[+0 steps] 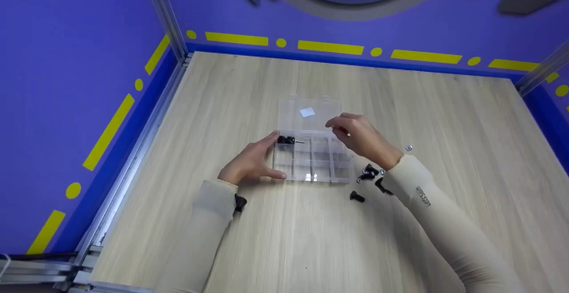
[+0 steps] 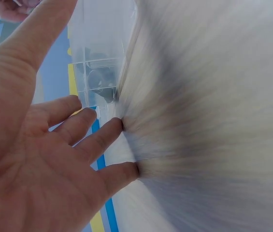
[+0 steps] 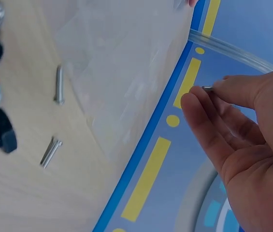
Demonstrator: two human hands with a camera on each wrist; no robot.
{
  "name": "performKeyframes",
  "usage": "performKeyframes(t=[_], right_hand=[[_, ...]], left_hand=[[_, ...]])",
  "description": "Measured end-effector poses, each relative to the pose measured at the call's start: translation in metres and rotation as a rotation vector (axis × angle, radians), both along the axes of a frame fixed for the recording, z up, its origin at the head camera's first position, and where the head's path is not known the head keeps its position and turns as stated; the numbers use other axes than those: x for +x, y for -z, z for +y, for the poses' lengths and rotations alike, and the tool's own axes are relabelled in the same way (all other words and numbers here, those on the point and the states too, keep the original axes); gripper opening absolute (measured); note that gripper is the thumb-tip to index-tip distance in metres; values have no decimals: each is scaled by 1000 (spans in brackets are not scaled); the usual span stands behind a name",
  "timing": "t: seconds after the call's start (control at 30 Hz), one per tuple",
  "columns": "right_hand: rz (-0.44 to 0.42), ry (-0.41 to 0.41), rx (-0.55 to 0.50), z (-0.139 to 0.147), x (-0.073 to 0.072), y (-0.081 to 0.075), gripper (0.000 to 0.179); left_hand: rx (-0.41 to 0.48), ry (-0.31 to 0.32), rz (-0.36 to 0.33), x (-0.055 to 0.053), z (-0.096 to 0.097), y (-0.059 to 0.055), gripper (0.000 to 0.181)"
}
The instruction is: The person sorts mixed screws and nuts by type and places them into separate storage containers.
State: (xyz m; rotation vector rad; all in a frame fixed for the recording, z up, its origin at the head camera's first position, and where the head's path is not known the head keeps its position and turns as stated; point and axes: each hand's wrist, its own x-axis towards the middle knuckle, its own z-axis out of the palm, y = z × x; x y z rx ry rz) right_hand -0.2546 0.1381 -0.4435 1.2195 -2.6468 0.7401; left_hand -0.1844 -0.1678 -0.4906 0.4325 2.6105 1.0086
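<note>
A clear plastic compartment box [image 1: 306, 178] lies on the table with its transparent lid [image 1: 289, 115] folded back. Black screws [image 1: 286, 140] fill its back left compartment, and a thin silver screw [image 1: 300, 142] is in the one beside it. My left hand [image 1: 251, 162] rests along the box's left side, fingers and thumb spread; in the left wrist view its palm [image 2: 54, 159] holds nothing. Over the back right part of the box, my right hand [image 1: 358, 137] pinches a small metal piece [image 3: 207, 88] between thumb and fingertips. Most of that piece is hidden.
Black screws [image 1: 357, 196] and silver nuts [image 1: 409, 148] lie loose to the right of the box, partly under the right forearm. Two silver screws, one farther back [image 3: 60, 84] and one nearer [image 3: 50, 152], lie beside the box. Blue walls [image 1: 89, 62] enclose the table.
</note>
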Motion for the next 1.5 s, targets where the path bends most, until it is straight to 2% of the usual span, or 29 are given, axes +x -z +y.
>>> performKeyframes(t=[0.23,0.47,0.67,1.03,1.5], right_hand=[[10,-51,9,-22,-2,2,24],[-46,-56,13,-35,-6,8,21],[-11,-71,15,-44,-9,17,17],[-2,-31,18,-55,-10,24,10],[-33,-43,82,-57,-8,29,10]], left_hand=[[3,-4,3,0,0,1,120],[1,-10,1,1,0,-1,120],[-2,-23,-15,0,1,-1,120],[8,-13,-11,0,0,0,120],[8,-7,-3,0,-1,0,119]])
